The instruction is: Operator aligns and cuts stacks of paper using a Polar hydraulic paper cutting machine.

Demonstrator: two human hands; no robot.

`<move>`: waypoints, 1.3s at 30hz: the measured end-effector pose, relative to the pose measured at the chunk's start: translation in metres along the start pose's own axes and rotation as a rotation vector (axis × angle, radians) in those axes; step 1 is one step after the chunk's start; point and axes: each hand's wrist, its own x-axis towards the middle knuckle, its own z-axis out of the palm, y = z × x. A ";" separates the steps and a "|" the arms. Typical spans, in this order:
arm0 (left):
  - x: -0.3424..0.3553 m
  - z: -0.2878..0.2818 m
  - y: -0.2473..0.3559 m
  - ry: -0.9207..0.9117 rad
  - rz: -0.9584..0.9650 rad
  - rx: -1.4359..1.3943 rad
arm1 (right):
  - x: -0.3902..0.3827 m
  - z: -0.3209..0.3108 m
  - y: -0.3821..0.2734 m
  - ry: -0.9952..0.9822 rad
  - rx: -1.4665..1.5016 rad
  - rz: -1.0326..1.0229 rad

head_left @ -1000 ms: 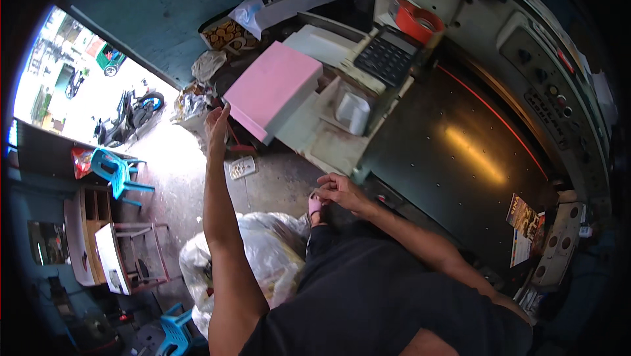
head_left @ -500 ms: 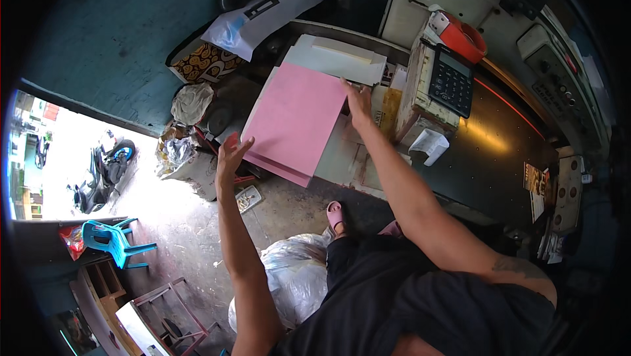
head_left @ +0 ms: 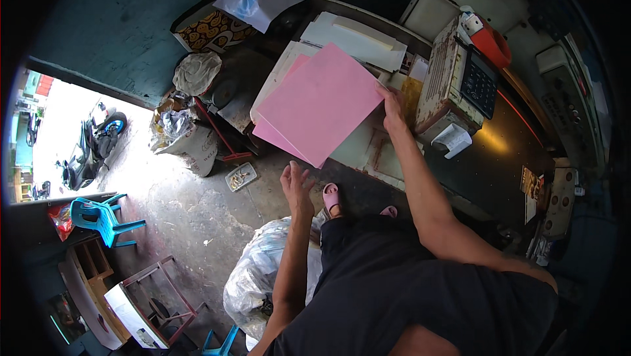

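Observation:
A large pink sheet of paper (head_left: 322, 106) lies turned at an angle over more pink paper (head_left: 277, 138), whose edges show at its left and lower side. My right hand (head_left: 394, 109) grips the top sheet by its right corner, thumb on top and fingers out of sight beneath. Just below the sheet's nearest corner, my left hand (head_left: 298, 188) is held in the air, empty, with its fingers apart and slightly bent. Behind the pink paper lies a stack of white paper (head_left: 355, 39) on the worktop.
Right of my right hand stands a worn metal box (head_left: 437, 86) with a black calculator (head_left: 478, 83) and a red tape dispenser (head_left: 491, 44). Plastic bags (head_left: 263, 270) bulge by my legs. A full sack (head_left: 190, 142), a small tray (head_left: 240, 176) and blue chair (head_left: 105, 219) are at left.
The top pink sheet has turned and shifted right, uncovering pink paper beneath. My right hand moved right with its corner; my left hand left the paper's left edge and came nearer me.

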 end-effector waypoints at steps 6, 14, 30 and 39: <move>-0.017 0.011 -0.013 -0.139 -0.187 -0.408 | -0.073 -0.038 0.012 -0.167 0.229 0.159; -0.037 0.037 -0.016 -0.148 -0.069 -0.368 | -0.111 -0.068 -0.008 -0.605 0.107 0.336; -0.080 0.042 -0.054 -0.201 0.254 -0.427 | -0.209 -0.128 0.037 -0.550 0.062 0.169; -0.267 0.044 -0.144 -0.126 0.249 -0.216 | -0.206 -0.316 0.023 -0.758 0.208 0.622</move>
